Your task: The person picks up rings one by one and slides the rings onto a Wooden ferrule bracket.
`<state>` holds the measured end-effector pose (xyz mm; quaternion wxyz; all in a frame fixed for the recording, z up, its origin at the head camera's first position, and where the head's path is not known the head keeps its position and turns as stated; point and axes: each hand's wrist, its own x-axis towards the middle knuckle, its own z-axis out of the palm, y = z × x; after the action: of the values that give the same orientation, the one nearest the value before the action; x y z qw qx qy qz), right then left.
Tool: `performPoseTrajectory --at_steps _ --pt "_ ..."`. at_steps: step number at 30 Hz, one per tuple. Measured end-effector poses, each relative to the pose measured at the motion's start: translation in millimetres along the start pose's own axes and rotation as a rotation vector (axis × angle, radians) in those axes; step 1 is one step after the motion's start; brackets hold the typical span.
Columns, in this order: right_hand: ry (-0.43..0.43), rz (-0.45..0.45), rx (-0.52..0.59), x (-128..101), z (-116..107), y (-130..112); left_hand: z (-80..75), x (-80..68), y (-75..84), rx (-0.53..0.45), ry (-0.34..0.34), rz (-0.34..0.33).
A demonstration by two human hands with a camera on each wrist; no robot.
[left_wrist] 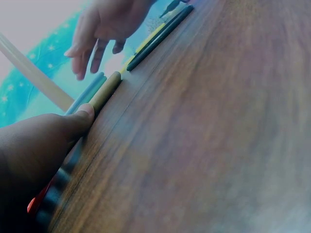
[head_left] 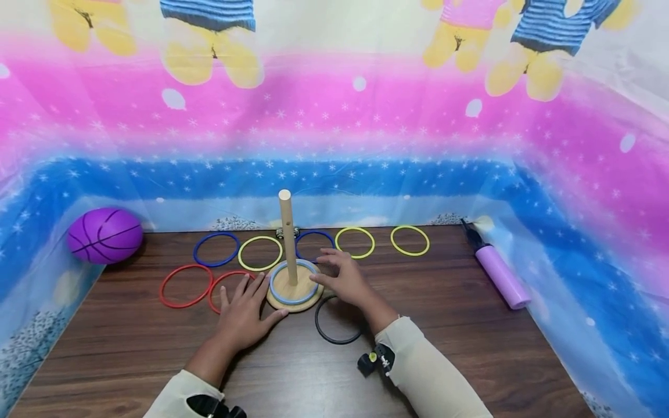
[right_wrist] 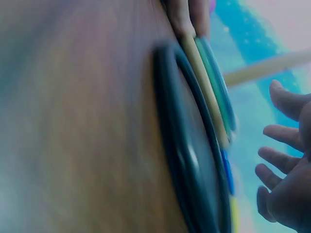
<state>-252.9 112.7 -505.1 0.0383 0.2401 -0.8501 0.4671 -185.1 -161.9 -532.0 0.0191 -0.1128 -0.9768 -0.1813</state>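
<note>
A round wooden base (head_left: 301, 307) carries an upright wooden peg (head_left: 288, 238). One light blue ring (head_left: 292, 302) lies flat on the base, around the peg. My left hand (head_left: 243, 313) rests at the base's left front with fingers spread. Its thumb (left_wrist: 82, 114) touches the base's edge in the left wrist view. Over the base's right side hovers my right hand (head_left: 345, 281), its fingers parted and nothing held. In the right wrist view that hand (right_wrist: 291, 165) is apart from the ring and peg. A black ring (head_left: 338, 342) lies on the table below the right wrist.
Two red rings (head_left: 183, 306) lie left of the base, one partly behind the left hand. Blue rings (head_left: 216, 266) and yellow rings (head_left: 410, 255) lie along the back. A purple ball (head_left: 104, 235) sits at the left corner, a purple hand pump (head_left: 503, 276) at the right edge.
</note>
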Motion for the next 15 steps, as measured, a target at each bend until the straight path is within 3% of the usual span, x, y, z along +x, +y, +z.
performPoseTrajectory --at_steps 7,15 --pt "-0.025 0.084 0.007 14 -19 6 0.0 0.1 -1.0 0.002 0.01 0.002" --pt "-0.072 0.125 -0.069 32 -31 13 0.0 -0.6 0.0 -0.001 0.01 -0.001"
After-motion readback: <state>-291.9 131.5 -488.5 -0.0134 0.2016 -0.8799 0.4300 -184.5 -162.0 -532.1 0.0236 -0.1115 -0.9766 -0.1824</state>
